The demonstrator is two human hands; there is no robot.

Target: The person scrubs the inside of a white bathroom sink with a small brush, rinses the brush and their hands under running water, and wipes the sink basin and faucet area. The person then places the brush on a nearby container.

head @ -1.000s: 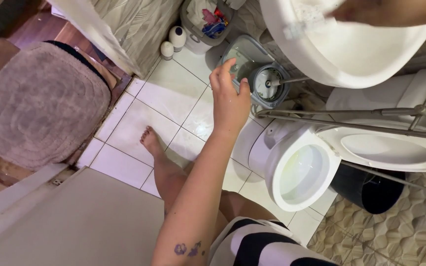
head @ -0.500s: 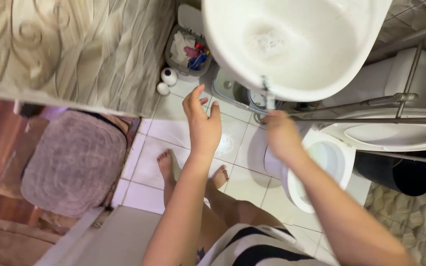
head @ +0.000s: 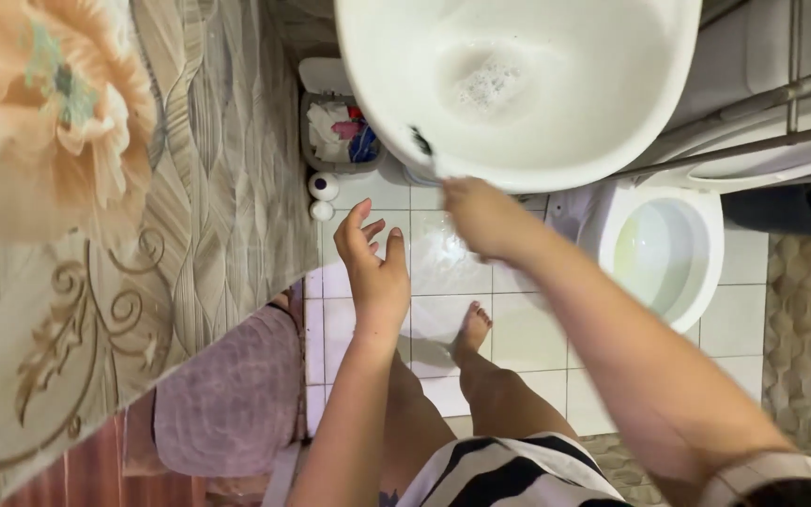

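Hands under a round white plastic basin [head: 556,141]

The left hand [head: 373,268] hung with fingers spread, grasping nothing, over the white tiled floor [head: 527,329]. The right hand [head: 485,216] was clenched on a thin dark-tipped tool [head: 424,148] at the basin's rim, beside the white toilet bowl [head: 664,249].

Bright even light, motion blur, tile glare

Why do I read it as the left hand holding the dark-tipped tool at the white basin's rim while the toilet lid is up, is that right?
Not quite: the right hand holds the dark-tipped tool at the white basin rim; the left hand is open and empty. The head view shows it. The toilet is open.
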